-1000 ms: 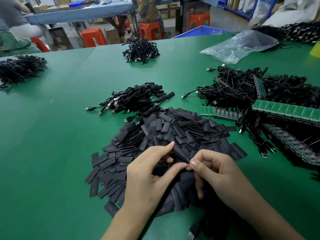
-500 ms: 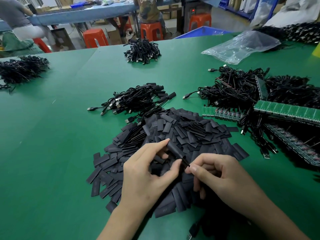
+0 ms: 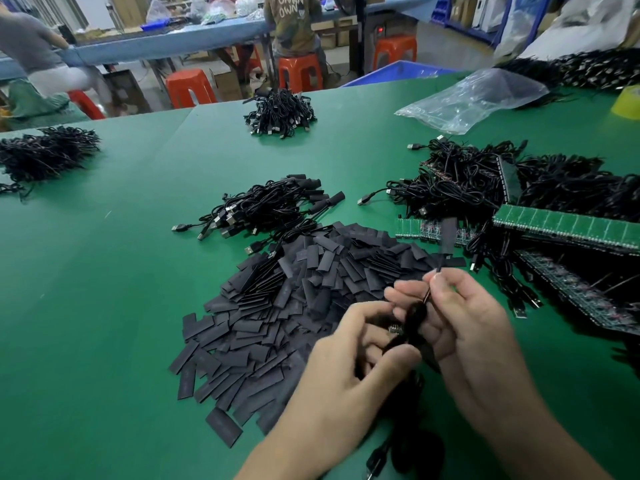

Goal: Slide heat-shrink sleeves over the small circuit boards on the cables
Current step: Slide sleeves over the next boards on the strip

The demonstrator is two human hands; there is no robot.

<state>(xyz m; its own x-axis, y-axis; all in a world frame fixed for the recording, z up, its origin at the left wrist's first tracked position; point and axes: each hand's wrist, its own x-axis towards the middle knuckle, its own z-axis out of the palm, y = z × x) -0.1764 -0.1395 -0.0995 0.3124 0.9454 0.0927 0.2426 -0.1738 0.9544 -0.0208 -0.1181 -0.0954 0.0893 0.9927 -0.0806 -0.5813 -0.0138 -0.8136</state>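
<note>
Sleeve [image 3: 449, 233] x1 on cable [image 3: 415, 315], R hand [image 3: 474, 327] pinches.

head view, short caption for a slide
A left hand and right hand hold a cable above a pile of sleeves on a green table

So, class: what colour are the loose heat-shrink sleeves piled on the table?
The heat-shrink sleeves are matt black, clearest in the head view.

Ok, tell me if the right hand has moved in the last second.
Yes. The right hand, pinching a cable, went right and farther out: from over the middle of the sleeve pile to its far right edge, near the green board strip.
</note>
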